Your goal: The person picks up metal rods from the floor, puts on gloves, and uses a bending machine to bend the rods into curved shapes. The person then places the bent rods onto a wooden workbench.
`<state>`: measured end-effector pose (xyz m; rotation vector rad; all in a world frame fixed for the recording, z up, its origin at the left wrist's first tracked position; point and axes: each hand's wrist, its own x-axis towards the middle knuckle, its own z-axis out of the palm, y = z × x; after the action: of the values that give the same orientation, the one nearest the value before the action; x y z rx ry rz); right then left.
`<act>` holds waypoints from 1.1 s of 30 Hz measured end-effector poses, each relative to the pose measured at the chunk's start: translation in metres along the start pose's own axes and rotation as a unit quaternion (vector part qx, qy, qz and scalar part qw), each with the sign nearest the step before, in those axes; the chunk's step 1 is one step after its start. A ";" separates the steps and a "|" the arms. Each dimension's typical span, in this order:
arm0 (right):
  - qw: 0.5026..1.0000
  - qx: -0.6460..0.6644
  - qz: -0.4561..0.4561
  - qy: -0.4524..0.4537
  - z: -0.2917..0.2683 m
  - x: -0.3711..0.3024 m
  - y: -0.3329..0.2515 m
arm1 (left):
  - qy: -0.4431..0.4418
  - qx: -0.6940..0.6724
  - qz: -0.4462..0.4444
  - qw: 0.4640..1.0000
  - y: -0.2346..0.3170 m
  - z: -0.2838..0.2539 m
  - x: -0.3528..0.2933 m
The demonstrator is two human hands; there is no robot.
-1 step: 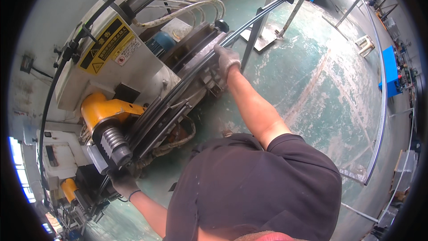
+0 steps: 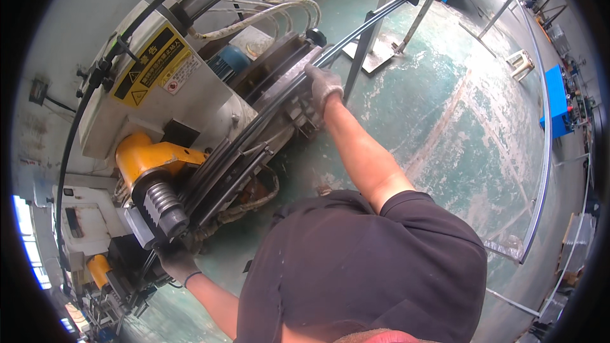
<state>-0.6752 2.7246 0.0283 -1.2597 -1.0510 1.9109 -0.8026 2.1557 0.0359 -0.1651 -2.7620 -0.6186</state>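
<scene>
Two gloved hands on a long, thin, dark metal strip [image 2: 267, 117]

The right hand [image 2: 323, 86] curls its fingers shut around the strip by the grey machine [image 2: 210, 98]. The left hand [image 2: 176, 262] grips its low end, under the ridged roller [image 2: 164, 203].

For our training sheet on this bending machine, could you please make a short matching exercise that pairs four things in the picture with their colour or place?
Things:
1. Right gloved hand
2. Left gloved hand
3. Curved hydraulic housing on the machine
4. Triangle-marked warning label on the grey machine cover

Descriptions:
A. Low, beside the ribbed grey roller
B. Plain yellow-orange, above that roller
C. Yellow and black, upper left of the machine
D. On the long dark metal strips, near the machine's top

Pairs: 1-D, 2-A, 3-B, 4-C
</scene>
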 end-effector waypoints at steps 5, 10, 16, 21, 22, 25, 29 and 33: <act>0.998 0.031 -0.058 0.004 0.012 0.022 0.023 | 0.051 0.049 0.157 0.985 -0.119 0.042 -0.004; 0.905 -0.304 -0.295 -0.047 -0.008 0.114 0.073 | -0.059 -0.004 0.028 0.998 -0.084 0.041 -0.044; 0.879 -0.333 -0.323 -0.110 -0.094 0.291 0.108 | 0.008 -0.653 -0.400 0.643 -0.023 0.060 -0.065; 0.999 0.017 -0.025 0.024 0.011 0.108 0.060 | 0.148 -0.654 -0.546 0.502 -0.040 0.008 -0.159; 0.998 0.060 -0.019 -0.025 -0.007 0.121 0.050 | 0.144 -0.652 -0.546 0.505 -0.043 0.010 -0.161; 0.997 0.052 -0.023 0.043 -0.007 0.117 0.044 | 0.155 -0.636 -0.557 0.512 -0.053 0.012 -0.181; 0.995 -0.026 -0.056 0.074 -0.007 0.128 0.053 | 0.174 -0.630 -0.569 0.499 -0.066 0.012 -0.220; 0.982 -0.120 -0.148 0.016 -0.054 0.224 0.071 | 0.155 -0.627 -0.587 0.487 -0.064 0.006 -0.229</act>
<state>-0.7098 2.8885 -0.1450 -1.1802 -1.4000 1.5700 -0.5992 2.0903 -0.0675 1.4373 -1.0411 -2.4428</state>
